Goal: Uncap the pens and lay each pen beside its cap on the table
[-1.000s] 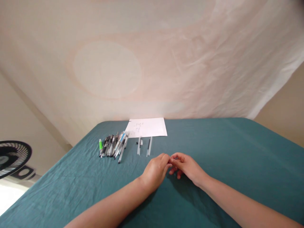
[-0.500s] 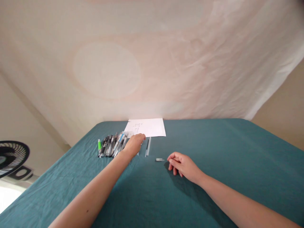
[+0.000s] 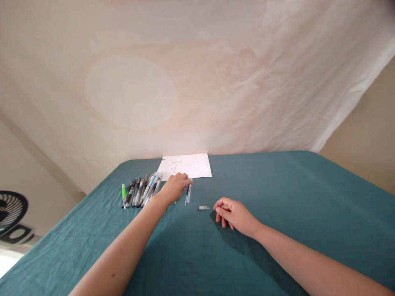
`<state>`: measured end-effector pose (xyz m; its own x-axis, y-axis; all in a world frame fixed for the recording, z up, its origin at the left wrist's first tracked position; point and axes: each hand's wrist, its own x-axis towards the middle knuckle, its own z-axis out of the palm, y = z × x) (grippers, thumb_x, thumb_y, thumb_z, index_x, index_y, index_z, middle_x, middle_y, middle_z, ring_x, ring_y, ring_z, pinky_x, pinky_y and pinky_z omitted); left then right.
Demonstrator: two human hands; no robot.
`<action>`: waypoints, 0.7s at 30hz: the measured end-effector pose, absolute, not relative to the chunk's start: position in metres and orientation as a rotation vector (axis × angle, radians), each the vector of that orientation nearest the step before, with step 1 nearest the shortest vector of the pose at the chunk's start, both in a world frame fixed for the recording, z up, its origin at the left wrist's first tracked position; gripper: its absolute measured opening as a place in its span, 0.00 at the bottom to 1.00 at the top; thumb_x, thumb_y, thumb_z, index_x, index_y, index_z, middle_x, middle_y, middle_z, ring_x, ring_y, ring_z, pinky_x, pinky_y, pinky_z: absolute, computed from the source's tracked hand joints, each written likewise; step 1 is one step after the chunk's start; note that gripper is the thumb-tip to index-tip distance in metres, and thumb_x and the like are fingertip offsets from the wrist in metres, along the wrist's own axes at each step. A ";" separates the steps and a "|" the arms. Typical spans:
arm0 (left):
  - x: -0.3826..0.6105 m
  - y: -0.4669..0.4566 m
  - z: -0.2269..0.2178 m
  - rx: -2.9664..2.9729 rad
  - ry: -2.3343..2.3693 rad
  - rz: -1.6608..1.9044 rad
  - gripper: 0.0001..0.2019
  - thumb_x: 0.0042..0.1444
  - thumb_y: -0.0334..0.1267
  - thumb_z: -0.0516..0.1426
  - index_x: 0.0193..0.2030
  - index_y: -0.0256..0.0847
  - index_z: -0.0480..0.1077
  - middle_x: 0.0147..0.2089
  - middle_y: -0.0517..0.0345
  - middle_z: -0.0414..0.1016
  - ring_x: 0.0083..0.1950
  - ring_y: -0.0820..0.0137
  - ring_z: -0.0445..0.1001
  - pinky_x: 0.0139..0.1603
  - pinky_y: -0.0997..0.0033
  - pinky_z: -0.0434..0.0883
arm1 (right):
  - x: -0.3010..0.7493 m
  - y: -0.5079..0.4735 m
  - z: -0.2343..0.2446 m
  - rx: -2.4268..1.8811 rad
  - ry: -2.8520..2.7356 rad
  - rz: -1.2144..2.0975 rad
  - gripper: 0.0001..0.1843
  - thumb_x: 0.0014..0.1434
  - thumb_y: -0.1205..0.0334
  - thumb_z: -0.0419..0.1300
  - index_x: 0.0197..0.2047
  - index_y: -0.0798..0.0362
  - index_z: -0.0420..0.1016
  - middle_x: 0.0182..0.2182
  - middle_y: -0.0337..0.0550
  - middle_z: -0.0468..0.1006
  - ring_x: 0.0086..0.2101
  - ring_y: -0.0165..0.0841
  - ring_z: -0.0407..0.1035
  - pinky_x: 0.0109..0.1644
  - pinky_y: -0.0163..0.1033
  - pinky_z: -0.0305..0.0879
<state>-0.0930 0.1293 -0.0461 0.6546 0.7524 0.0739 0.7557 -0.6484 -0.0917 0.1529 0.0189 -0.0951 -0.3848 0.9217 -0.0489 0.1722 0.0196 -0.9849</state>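
Note:
My left hand (image 3: 175, 187) reaches over the table, palm down, with its fingers slightly apart. Its fingertips are at the upper end of two slim pen parts (image 3: 189, 194), one clear and one with a dark section; whether they touch is hidden. My right hand (image 3: 233, 214) rests on its side, fingers loosely bent and apart, with nothing visible in it. Just left of its fingertips lies a small clear pen cap (image 3: 203, 208). A thin piece (image 3: 175, 202) shows partly under my left wrist.
Several pens (image 3: 140, 191), mostly black and clear, lie bunched left of my left hand, with a green one (image 3: 124, 191) at the edge. Behind is a white paper (image 3: 194, 164) with handwriting. A green cloth (image 3: 277, 193) covers the table; a fan (image 3: 12, 209) stands at left.
My left hand has shifted slightly right, over the upper ends of the slim pen parts. My right hand stays beside the cap. The whole view has turned a little.

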 end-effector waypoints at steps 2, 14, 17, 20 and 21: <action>-0.092 0.128 -0.046 -2.763 -1.195 -0.030 0.15 0.55 0.28 0.51 0.44 0.50 0.69 0.48 0.54 0.67 0.50 0.64 0.63 0.46 0.64 0.60 | 0.153 0.019 -0.095 -1.130 -1.633 1.423 0.13 0.58 0.53 0.51 0.39 0.54 0.64 0.26 0.38 0.74 0.19 0.24 0.65 0.14 0.25 0.53; -0.100 0.130 -0.051 -2.775 -1.193 -0.097 0.13 0.57 0.30 0.50 0.44 0.47 0.72 0.42 0.53 0.72 0.47 0.64 0.64 0.44 0.65 0.60 | 0.152 0.019 -0.094 -1.140 -1.639 1.423 0.13 0.58 0.52 0.51 0.39 0.54 0.64 0.26 0.39 0.74 0.19 0.24 0.65 0.14 0.25 0.53; -0.100 0.131 -0.053 -2.774 -1.190 -0.115 0.14 0.57 0.30 0.49 0.43 0.47 0.72 0.41 0.53 0.72 0.47 0.65 0.64 0.45 0.65 0.60 | 0.152 0.019 -0.095 -1.150 -1.637 1.427 0.13 0.58 0.52 0.51 0.39 0.54 0.64 0.26 0.39 0.74 0.19 0.24 0.65 0.14 0.25 0.53; -0.101 0.133 -0.054 -2.779 -1.189 -0.121 0.13 0.56 0.30 0.50 0.43 0.47 0.72 0.41 0.54 0.72 0.47 0.64 0.64 0.45 0.65 0.60 | 0.153 0.019 -0.096 -1.152 -1.636 1.424 0.13 0.58 0.52 0.51 0.39 0.53 0.64 0.26 0.39 0.74 0.20 0.24 0.65 0.14 0.25 0.53; -0.101 0.133 -0.053 -2.780 -1.194 -0.120 0.13 0.56 0.30 0.51 0.43 0.47 0.72 0.41 0.54 0.73 0.47 0.64 0.64 0.45 0.64 0.60 | 0.153 0.019 -0.096 -1.151 -1.635 1.425 0.13 0.58 0.52 0.52 0.39 0.53 0.64 0.26 0.39 0.74 0.20 0.24 0.65 0.14 0.25 0.53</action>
